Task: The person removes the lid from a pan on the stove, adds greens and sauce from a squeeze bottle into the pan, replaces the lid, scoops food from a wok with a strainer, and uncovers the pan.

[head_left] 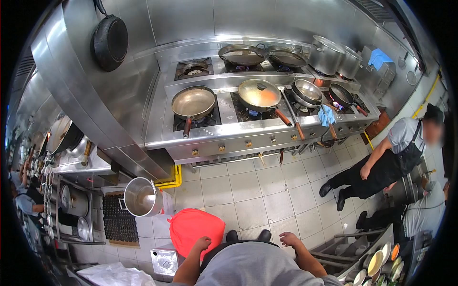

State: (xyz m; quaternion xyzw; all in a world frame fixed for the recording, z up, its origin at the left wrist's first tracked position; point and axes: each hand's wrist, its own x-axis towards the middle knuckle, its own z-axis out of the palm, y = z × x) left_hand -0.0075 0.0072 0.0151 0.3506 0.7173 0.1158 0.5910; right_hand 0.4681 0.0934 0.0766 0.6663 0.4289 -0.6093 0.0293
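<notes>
Holds the left hand (202, 243) low beside the body, fingers loosely curled, at the near edge of a red plastic bag (196, 231); cannot tell whether touching it. Holds the right hand (288, 239) out to the other side, fingers bent and partly spread, over the tiled floor (267, 188). Shows dark shoes (232, 236) between the two sets of fingers. Has, beyond the left fingers and past the red plastic bag, a two-handled metal stockpot (138, 193), with a black rubber mat (120, 219) farther left. Faces, well ahead of all the fingers, a stainless-steel gas range (229, 135) bearing a wooden-handled frying pan (193, 101), a lidded pan (259, 94) with orange contents, and a blue cloth (327, 115) at its front. Includes, right of and beyond the right fingers, a co-worker (410, 155) in a dark apron, and, nearer on that side, some bowls (375, 262).
</notes>
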